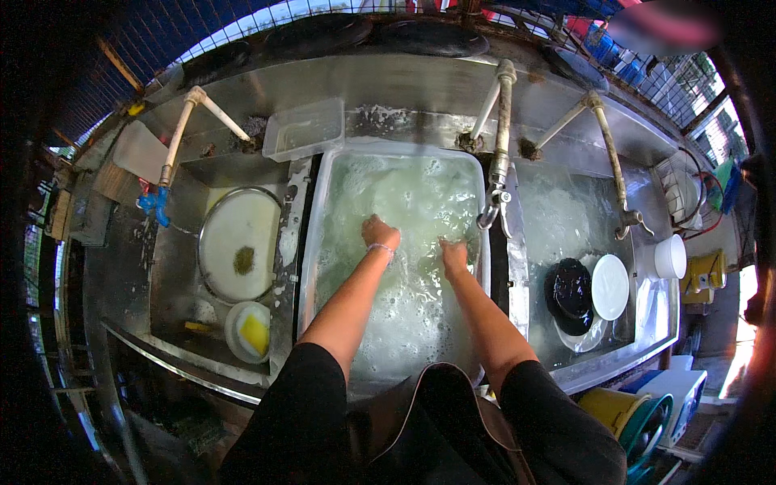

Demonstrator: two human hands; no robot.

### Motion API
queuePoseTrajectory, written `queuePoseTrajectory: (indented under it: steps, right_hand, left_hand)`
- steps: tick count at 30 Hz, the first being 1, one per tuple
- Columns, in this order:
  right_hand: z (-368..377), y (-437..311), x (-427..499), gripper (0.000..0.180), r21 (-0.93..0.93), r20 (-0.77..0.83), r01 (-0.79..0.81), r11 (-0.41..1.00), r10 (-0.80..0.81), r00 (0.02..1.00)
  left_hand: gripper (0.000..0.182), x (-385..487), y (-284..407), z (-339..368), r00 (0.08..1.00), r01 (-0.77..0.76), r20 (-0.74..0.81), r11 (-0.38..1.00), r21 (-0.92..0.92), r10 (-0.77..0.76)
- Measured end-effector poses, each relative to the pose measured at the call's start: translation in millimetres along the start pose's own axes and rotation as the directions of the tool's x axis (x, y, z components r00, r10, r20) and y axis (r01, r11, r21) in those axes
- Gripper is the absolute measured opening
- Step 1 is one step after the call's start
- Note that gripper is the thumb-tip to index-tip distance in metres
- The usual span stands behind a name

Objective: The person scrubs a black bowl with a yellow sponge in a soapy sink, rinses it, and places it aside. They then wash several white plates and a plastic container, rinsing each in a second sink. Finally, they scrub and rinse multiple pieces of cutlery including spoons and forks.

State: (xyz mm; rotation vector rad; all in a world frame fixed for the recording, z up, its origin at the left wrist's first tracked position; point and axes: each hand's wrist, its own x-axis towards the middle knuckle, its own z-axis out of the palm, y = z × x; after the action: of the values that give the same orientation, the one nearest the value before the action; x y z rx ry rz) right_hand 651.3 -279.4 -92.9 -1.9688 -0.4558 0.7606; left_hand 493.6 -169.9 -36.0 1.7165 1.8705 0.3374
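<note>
Both my hands are in cloudy, sudsy water (394,188) that fills a white plastic tub (310,267) in the middle sink. My left hand (381,233), with a band at its wrist, is bent near the tub's middle. Close to the tub's right wall is my right hand (454,257). The fingers of both hands are partly under the surface, so whatever they may hold is hidden. Foam and bubbles float around both forearms.
The left basin holds a round basin of whitish liquid (236,221) and a bowl with a yellow sponge (254,333). A black dish (568,294) and a white plate (610,287) sit in the right basin. A metal faucet (501,176) overhangs the tub's right rim.
</note>
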Motion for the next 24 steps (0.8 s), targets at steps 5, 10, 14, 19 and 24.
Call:
queuePoseTrajectory:
  steps: [5,10,14,19,24]
  right_hand:
    - [1,2,20,0.035,0.126,-0.025,-0.151,0.980,0.156,0.987]
    - [-2,-2,31,0.038,0.207,-0.052,-0.222,0.953,0.237,0.970]
    - [2,2,31,0.043,0.257,-0.055,-0.253,0.933,0.275,0.960]
    - [0,7,25,0.051,0.341,0.046,-0.307,0.889,0.310,0.950]
    - [-22,0,4,0.053,0.340,0.252,-0.264,0.903,0.183,0.950]
  left_hand:
    - [0.061,26,-7,-13,0.993,0.115,0.008,0.956,-0.269,-0.117]
    - [0.067,58,-4,-3,0.984,0.092,0.177,0.902,-0.422,-0.017]
    - [0.059,84,5,15,0.965,0.094,0.262,0.907,-0.410,0.018]
    - [0.040,74,-17,14,0.914,0.259,0.399,0.658,-0.707,0.069]
    - [0.033,7,-53,-15,0.961,0.211,0.263,0.383,-0.899,0.087]
